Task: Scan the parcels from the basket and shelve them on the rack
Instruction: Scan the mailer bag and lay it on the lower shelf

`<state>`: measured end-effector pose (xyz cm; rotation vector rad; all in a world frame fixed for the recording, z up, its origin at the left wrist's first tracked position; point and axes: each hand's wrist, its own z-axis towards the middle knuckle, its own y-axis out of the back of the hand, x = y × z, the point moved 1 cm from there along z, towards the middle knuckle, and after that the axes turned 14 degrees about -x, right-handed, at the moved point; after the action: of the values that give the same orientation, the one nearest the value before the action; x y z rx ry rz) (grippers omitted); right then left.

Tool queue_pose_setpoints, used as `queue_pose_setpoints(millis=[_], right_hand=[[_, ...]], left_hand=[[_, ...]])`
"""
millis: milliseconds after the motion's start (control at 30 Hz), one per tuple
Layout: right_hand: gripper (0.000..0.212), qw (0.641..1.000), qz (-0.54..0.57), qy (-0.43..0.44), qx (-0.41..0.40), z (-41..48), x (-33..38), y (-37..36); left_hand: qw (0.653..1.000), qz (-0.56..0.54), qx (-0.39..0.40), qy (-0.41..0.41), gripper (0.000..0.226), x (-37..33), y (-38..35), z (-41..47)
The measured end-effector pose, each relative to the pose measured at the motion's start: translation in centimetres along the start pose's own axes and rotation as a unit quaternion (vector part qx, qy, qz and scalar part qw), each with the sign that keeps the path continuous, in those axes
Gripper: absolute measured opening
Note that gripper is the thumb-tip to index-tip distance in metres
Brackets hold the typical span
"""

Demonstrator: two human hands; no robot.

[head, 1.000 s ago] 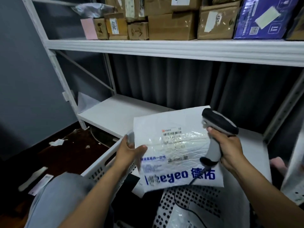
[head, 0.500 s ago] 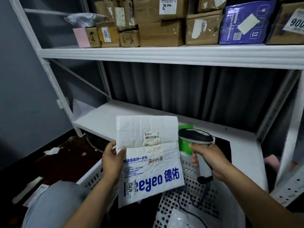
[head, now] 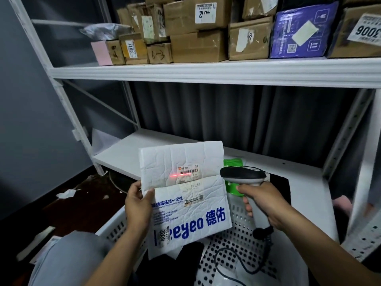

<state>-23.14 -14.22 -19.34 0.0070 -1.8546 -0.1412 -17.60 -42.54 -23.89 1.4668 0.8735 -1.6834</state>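
The left hand (head: pixel 137 205) pinches one crinkly white parcel (head: pixel 185 195) by its edge, thumb in front, fingers behind, above one white basket (head: pixel 233 242). It has blue letters and one red line (head: pixel 175 176) by its label. Just right of it, the right hand (head: pixel 266 203) wraps its fingers round one scanner (head: pixel 243 176).

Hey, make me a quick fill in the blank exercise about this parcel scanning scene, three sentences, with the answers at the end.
1. The left hand holds a ___ parcel printed with blue letters.
2. The right hand grips a scanner that casts a ___ line across the parcel's barcode label.
3. The cardboard boxes and the purple box sit on the rack's ___ shelf.

Missing words: white; red; upper.
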Motion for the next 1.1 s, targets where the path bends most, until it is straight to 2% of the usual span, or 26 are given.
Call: queue_pose_setpoints(millis=[433,600,900,1000,1100], right_hand=[[0.014,1.000,-0.008,0.017,-0.005,-0.1,0.2,-0.3],[0.017,1.000,-0.004,0.020,-0.021,1.2,0.1,0.4],[0.021,0.993,0.003,0.037,-0.110,8.6,-0.1,4.0],[0.018,0.990,0.007,0.034,-0.140,11.6,-0.7,4.7],[0.017,0.987,-0.006,0.042,-0.154,14.4,-1.3,4.5]], left_hand=[[1.000,-0.017,0.001,0.005,0.023,0.7,-0.2,0.3],[0.998,-0.045,-0.002,0.034,0.020,1.3,-1.9,-0.3],[0.988,-0.067,-0.091,0.104,0.023,5.1,-11.2,1.8],[0.987,-0.034,-0.118,0.099,0.022,6.0,-15.2,2.3],[0.984,0.009,-0.149,0.097,0.031,7.6,-19.5,2.9]])
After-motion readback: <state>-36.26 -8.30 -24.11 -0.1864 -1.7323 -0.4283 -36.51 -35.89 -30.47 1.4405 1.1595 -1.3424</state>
